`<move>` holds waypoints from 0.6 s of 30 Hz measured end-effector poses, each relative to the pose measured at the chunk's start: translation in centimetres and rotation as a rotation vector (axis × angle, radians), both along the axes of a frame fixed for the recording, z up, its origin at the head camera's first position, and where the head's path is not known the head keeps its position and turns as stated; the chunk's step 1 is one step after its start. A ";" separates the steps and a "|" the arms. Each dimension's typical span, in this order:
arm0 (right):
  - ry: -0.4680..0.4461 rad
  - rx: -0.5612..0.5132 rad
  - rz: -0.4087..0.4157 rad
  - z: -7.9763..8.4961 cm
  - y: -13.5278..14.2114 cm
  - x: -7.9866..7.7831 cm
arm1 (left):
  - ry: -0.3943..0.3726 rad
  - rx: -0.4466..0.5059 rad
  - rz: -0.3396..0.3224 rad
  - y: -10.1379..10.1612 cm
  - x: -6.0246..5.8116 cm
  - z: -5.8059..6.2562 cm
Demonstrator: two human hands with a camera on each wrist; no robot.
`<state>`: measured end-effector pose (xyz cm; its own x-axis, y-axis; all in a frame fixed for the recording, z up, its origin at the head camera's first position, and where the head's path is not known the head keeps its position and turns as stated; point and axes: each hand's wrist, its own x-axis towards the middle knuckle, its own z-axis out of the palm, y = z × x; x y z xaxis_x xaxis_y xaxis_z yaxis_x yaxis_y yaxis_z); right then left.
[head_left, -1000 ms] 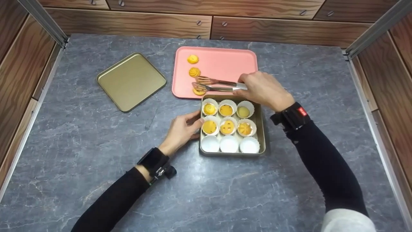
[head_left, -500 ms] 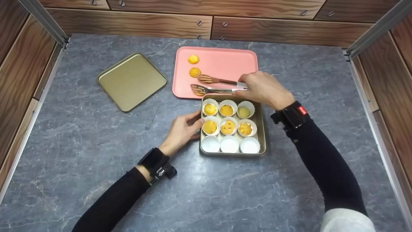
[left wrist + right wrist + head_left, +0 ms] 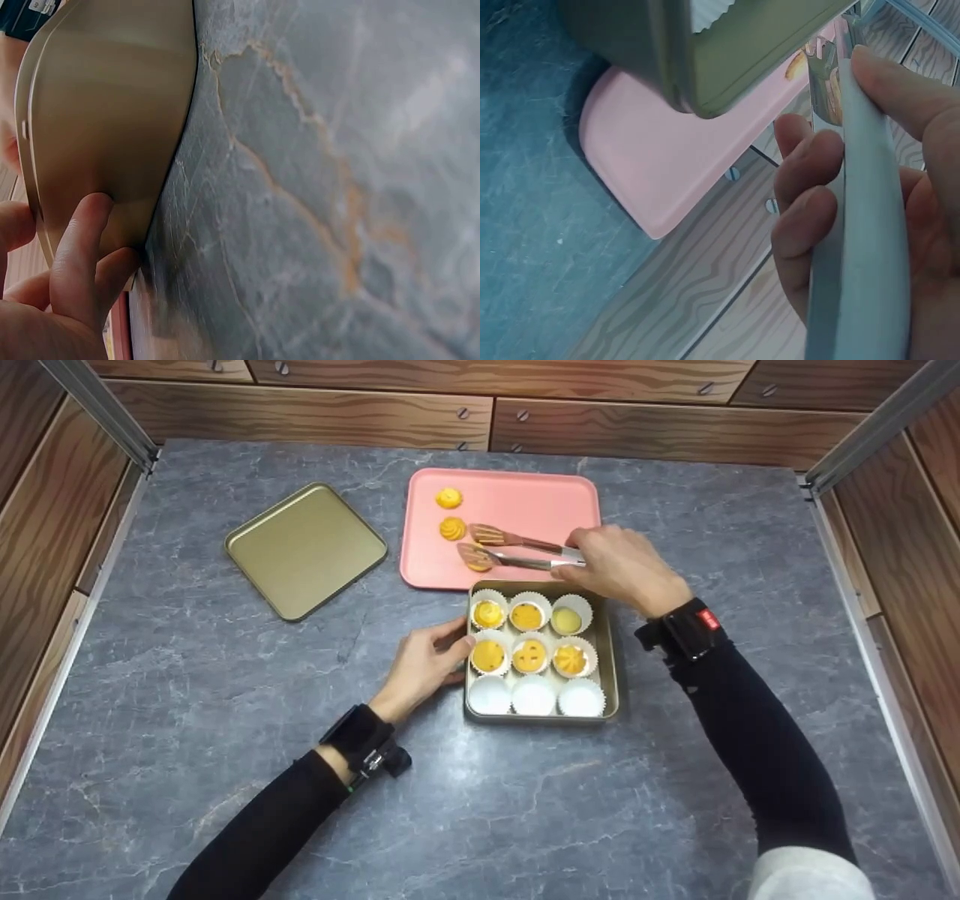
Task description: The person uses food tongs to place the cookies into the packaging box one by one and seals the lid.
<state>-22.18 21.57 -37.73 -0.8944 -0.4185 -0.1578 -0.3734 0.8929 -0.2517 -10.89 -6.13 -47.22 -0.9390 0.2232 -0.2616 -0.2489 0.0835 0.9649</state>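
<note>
My right hand [image 3: 626, 566] grips metal serving tongs [image 3: 536, 553] with slotted, copper-coloured ends, held over a pink tray [image 3: 551, 499]. The tong ends stand apart, and the lower one overlaps a yellow cookie [image 3: 481, 564]. Farther back on the tray lie a swirled cookie [image 3: 451, 529] and another small one [image 3: 448, 498]. My left hand [image 3: 424, 664] holds the left side of a gold tin [image 3: 611, 660]; its thumb is at the rim and its fingertips press the outer wall [image 3: 127, 112]. Inside stand white paper cups, two rows with cookies, while the front-row cups [image 3: 534, 695] contain nothing.
A gold tin lid [image 3: 307, 551] lies on the grey marbled table [image 3: 360, 840], left of the tray. Wood-patterned panels [image 3: 300, 416] border the table at the back and both sides. The tin stands directly in front of the tray, close to its front edge.
The tongs first spread, with the lower end shifting left, then moved right. The nearest cookie now shows farther right and slightly farther back on the tray. My left hand and the tin have stayed put.
</note>
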 end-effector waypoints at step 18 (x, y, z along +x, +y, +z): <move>-0.045 -0.031 -0.014 -0.9 1.1 0.3 | -0.003 -0.001 -0.007 0.0 -0.1 0.1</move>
